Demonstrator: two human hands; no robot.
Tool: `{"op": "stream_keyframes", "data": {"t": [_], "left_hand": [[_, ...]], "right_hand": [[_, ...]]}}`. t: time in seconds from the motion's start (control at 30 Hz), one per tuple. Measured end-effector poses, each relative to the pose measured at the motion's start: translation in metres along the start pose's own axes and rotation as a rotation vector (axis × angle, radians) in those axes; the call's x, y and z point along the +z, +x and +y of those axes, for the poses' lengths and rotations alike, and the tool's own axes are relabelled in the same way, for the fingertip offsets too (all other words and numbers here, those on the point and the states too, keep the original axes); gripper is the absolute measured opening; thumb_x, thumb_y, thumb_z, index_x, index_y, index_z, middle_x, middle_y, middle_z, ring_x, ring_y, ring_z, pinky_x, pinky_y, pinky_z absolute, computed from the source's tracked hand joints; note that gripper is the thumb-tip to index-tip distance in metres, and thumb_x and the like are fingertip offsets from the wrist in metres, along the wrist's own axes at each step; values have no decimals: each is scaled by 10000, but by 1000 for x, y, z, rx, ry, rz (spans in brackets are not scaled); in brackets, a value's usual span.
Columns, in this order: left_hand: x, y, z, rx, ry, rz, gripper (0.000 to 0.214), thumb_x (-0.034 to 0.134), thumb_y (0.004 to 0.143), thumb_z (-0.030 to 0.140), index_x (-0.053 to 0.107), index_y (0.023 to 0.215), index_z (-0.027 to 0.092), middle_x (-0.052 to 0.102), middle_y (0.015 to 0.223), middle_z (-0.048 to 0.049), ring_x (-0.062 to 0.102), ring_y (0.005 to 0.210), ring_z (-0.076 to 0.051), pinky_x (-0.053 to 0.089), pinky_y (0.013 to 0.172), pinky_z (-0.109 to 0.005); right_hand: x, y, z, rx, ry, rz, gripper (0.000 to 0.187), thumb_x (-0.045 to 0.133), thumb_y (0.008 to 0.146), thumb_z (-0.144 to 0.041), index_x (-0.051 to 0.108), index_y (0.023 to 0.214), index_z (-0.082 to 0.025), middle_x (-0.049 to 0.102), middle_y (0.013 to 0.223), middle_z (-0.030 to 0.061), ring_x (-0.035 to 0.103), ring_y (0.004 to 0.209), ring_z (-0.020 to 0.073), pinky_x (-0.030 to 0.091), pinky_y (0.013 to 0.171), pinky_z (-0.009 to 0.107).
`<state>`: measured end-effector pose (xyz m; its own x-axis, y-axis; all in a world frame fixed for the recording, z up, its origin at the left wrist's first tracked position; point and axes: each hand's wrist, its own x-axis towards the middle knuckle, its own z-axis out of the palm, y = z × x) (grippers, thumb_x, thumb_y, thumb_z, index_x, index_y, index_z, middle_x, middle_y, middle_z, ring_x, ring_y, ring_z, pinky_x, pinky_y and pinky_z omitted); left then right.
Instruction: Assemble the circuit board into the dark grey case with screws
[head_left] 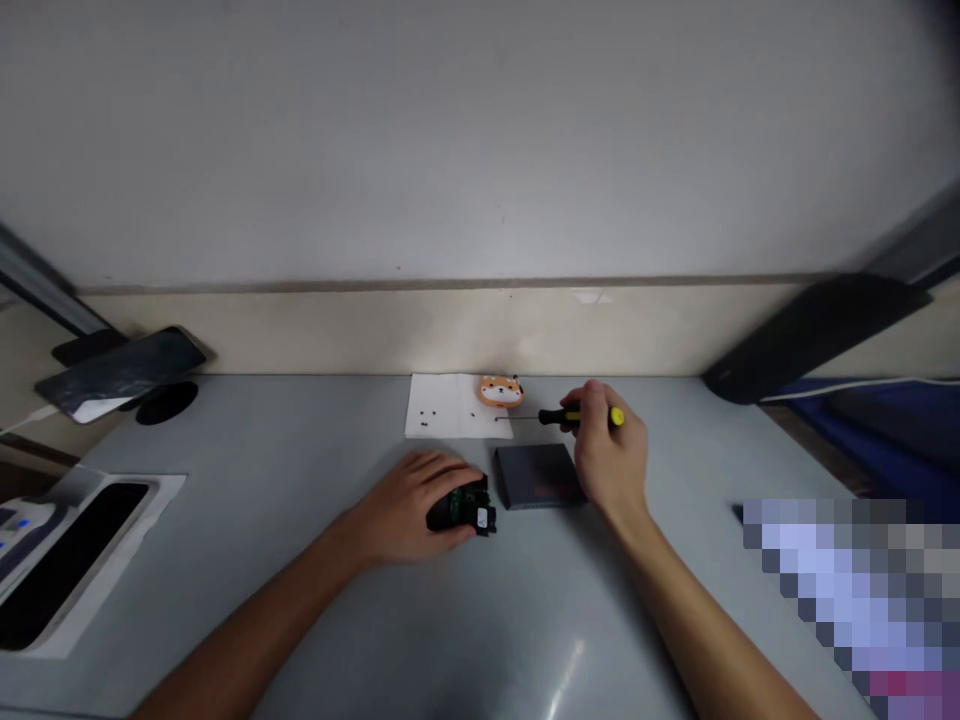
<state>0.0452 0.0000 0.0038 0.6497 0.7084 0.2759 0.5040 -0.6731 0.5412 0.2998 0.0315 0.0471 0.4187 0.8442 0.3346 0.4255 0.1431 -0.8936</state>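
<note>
Over the grey desk [300, 440], left fingers [442, 470] clamp a black-and-green device [465, 504]; at two o'clock, right fingers [594, 406] grip a black-and-yellow screwdriver [553, 417].

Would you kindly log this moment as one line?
left hand: gripping black device with green circuit board | right hand: holding yellow-black screwdriver, tip over white paper | dark flat box: between hands

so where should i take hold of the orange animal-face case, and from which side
Probably by its rounded left and right ends, coming down from above. The orange case looks wider than tall and nothing covers its top, while the screwdriver reaches in just in front of it, so the near side seems more awkward.
</note>
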Motion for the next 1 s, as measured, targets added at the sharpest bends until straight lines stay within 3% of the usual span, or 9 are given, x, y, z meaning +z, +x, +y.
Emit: {"op": "stream_keyframes", "data": {"t": [0.47, 1.0], "left_hand": [[8, 3, -6, -40, 96, 57, 522, 713, 934, 361, 534, 1421, 307, 633, 1373, -69, 590, 1259, -270, 492, 1086, -476], [4, 3, -5, -57, 73, 27, 552, 750, 912, 346, 524, 1415, 321, 632, 1367, -48, 571, 1271, -264, 470, 1110, -473]], "right_hand": [[-4, -2, -3, -79, 75, 85, 487, 444, 1016, -549, 646, 754, -192, 568, 617, 0, 542, 579, 148, 401, 542, 281], [-9, -8, -11, -137, 126, 78, 434, 444, 1007, -479, 623, 725, -203, 560, 650, 9, 524, 599, 149, 398, 546, 287]]}}
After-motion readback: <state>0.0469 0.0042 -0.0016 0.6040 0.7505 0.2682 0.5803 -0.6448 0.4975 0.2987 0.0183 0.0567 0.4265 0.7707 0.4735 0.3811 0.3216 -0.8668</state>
